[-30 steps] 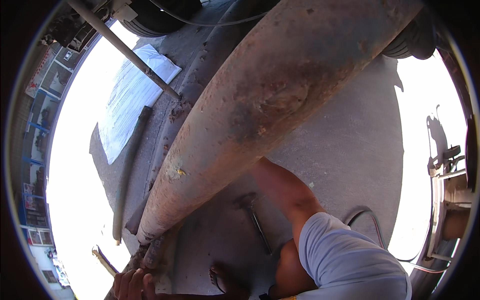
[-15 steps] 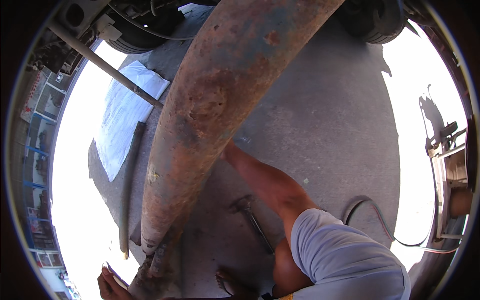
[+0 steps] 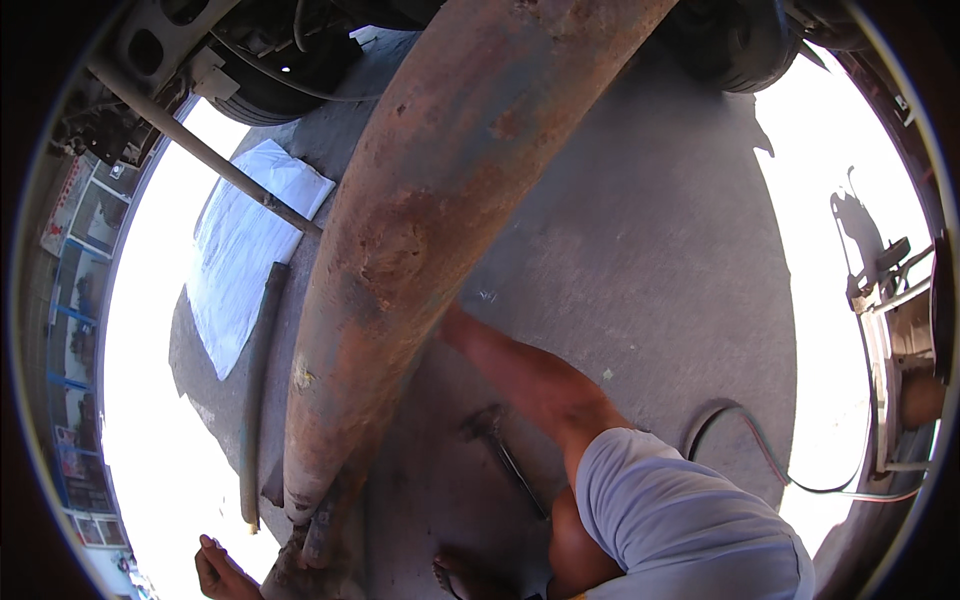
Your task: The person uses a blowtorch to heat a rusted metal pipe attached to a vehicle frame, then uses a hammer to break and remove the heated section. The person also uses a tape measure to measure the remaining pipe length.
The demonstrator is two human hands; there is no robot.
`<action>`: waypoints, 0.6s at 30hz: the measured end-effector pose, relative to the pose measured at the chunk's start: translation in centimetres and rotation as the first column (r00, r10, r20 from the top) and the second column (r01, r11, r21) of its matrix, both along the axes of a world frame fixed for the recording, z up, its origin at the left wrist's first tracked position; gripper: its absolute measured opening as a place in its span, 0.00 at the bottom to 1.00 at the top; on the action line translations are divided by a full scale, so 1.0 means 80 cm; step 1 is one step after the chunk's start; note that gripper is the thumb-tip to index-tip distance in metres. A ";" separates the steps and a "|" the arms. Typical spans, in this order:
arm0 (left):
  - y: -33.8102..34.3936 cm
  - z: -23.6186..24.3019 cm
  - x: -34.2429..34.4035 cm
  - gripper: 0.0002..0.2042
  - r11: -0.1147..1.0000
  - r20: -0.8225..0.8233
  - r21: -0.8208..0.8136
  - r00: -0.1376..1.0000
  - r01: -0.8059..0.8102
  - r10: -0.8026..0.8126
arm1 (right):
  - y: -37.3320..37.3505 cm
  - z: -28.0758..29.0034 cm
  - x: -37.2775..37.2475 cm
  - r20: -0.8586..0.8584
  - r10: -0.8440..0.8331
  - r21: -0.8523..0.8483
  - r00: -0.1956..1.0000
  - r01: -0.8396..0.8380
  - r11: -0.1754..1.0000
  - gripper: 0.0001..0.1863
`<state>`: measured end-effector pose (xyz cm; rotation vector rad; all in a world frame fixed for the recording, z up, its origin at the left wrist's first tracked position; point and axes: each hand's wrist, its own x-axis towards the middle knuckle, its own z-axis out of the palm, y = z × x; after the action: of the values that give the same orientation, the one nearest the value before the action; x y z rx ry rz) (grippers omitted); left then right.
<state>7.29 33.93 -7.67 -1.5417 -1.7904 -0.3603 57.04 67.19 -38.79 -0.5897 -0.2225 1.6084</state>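
A thick, rusty metal tube [image 3: 400, 240], tapering toward its lower end, runs slantwise down the middle of the view. My right arm, in a light grey sleeve, reaches from the lower right to the tube's far side; the tube hides the right hand's fingers. At the lower left edge is my left hand [image 3: 224, 572], its fingers curled closed beside the tube's narrow end. What it holds, if anything, I cannot make out. A hammer [image 3: 515, 470] with a dark handle lies on the concrete below my right forearm.
A thin rod [image 3: 200, 150] slants from the vehicle underside to the tube. Left of the tube lie a white sheet [image 3: 250, 240] and a long pipe [image 3: 262, 400]. Tyres [image 3: 735, 60] stand at the top. A hose [image 3: 750, 425] curves at right beside a metal frame [image 3: 890, 380].
The whole scene sits slightly lower in the view as my head shifts. A pale sliver seen by my left fingers earlier no longer shows. My right arm stays behind the tube.
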 end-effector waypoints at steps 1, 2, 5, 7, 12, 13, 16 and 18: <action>0.003 -0.003 -0.003 0.08 0.999 -0.043 -0.023 0.998 -0.045 0.044 | 0.002 0.001 0.003 -0.008 0.008 0.028 1.000 -0.007 1.000 0.23; 0.006 -0.004 -0.006 0.08 0.995 -0.087 -0.039 0.992 -0.092 0.088 | 0.005 0.002 0.006 -0.016 0.017 0.061 1.000 -0.016 0.998 0.22; 0.002 0.000 -0.014 0.08 0.974 -0.166 -0.068 0.965 -0.217 0.204 | 0.014 -0.003 0.017 0.084 0.082 0.035 0.993 -0.085 0.996 0.22; -0.010 0.010 -0.019 0.07 0.933 -0.288 -0.125 0.912 -0.338 0.292 | 0.024 -0.018 0.027 -0.025 0.040 0.017 0.999 -0.039 0.999 0.20; -0.083 0.035 -0.050 0.06 0.869 -0.531 -0.165 0.784 -0.467 0.321 | 0.076 -0.089 0.076 0.729 -0.336 0.355 0.597 0.091 0.931 0.21; -0.097 0.038 -0.062 0.07 0.893 -0.530 -0.143 0.795 -0.426 0.295 | 0.085 -0.103 0.088 0.799 -0.545 0.540 -0.254 -0.095 0.836 0.21; -0.135 0.043 -0.097 0.09 0.968 -0.554 -0.104 0.822 -0.227 0.133 | 0.104 -0.120 0.143 0.887 -0.167 0.097 -0.430 -0.180 0.979 0.22; -0.152 0.039 -0.108 0.11 0.990 -0.612 -0.091 0.790 -0.107 0.029 | 0.082 -0.116 0.180 0.939 -0.062 0.011 -0.338 -0.152 0.988 0.25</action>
<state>-1.37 21.76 -4.54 -1.4474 -1.3552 0.2767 71.42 73.78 -48.06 -1.8239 -1.7242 0.5672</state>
